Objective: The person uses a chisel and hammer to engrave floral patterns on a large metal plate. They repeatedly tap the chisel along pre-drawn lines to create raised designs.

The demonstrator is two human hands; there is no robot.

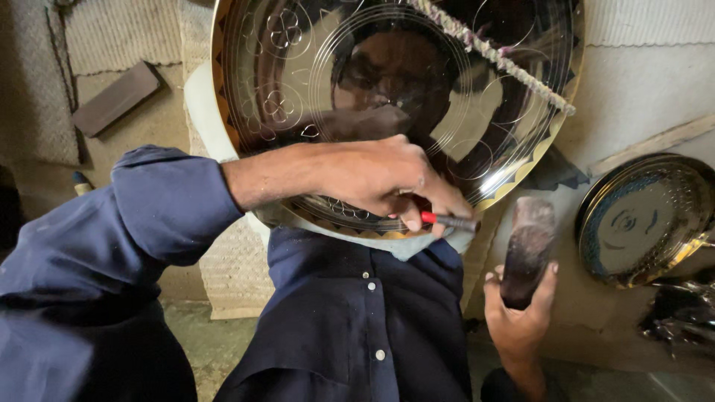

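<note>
1. My left hand (387, 182) is closed in a pinch around a thin metal engraving tool with a red band (447, 220). Its tip points right, at the lower rim of the plate.
2. The large round polished brass plate engraved with circles and flower outlines (298, 89) stands nearly upright against my chest. It fills the upper middle of the view, and its lower edge rests on a pale cloth (417, 244) over my dark blue buttoned shirt (350, 313).
3. My left forearm and hand cross in front of the plate's lower part and hide the engraving there.
4. My right hand (521, 313) is wrapped around a dark, worn, blurred wooden mallet (527, 249). It sits low right, apart from the tool and below the plate's rim.
5. A frayed twisted cord (495, 56) runs diagonally across the plate's upper right.
6. Surroundings: a second smaller brass plate with blue-green patterning (644, 219) leans at the right; a flat brown rectangular block (115, 97) lies upper left on the pale floor.
</note>
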